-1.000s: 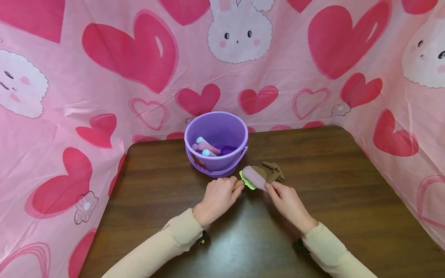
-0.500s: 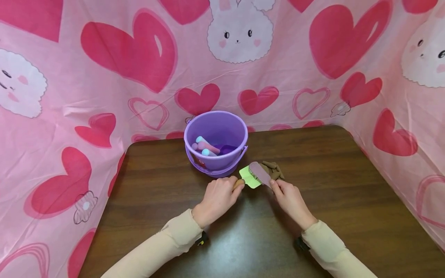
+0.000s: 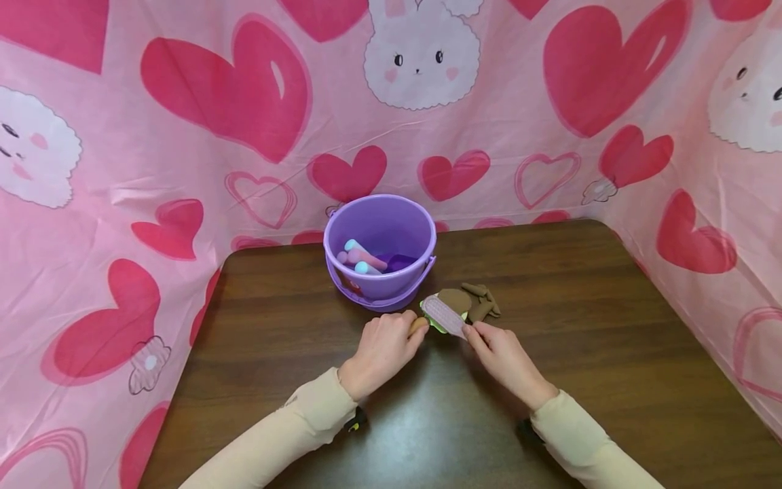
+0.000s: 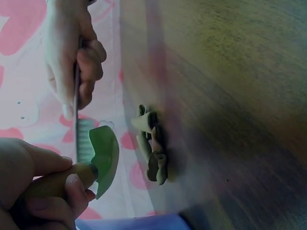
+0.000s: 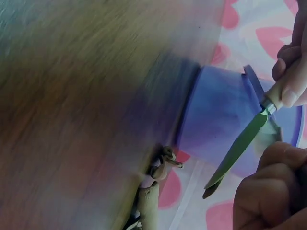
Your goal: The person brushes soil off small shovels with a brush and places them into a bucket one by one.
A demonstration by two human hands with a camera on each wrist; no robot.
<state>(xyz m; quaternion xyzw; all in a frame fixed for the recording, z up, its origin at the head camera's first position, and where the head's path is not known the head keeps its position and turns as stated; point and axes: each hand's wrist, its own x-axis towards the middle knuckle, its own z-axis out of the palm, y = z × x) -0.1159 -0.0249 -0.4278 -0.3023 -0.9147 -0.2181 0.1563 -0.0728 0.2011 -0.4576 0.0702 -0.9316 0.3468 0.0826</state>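
My left hand [image 3: 379, 350] grips the wooden handle of a small green-bladed hand trowel [image 4: 106, 155], held above the table. In my right hand [image 3: 507, 360] is a pale pink brush [image 3: 444, 314], pinched by its handle between thumb and fingers. The brush head lies across the trowel blade in the head view, and its bristles [image 4: 85, 143] face the blade in the left wrist view. A rounded brown area [image 3: 455, 299] shows at the blade's far end; whether it is part of the trowel or something on it, I cannot tell.
Beyond the hands, a purple bucket [image 3: 380, 204] with its handle lowered holds several pink and light-blue handled things. Several brown, cone-like pieces [image 3: 482, 302] lie in a small heap right of the trowel. Pink heart-patterned cloth [image 3: 391, 129] hangs around the dark wooden table [image 3: 580, 305].
The brush slid right along the trowel, baring the green blade, then came back left over it. The trowel tilted slightly, and the brown area shows more fully now. The bucket stayed put.
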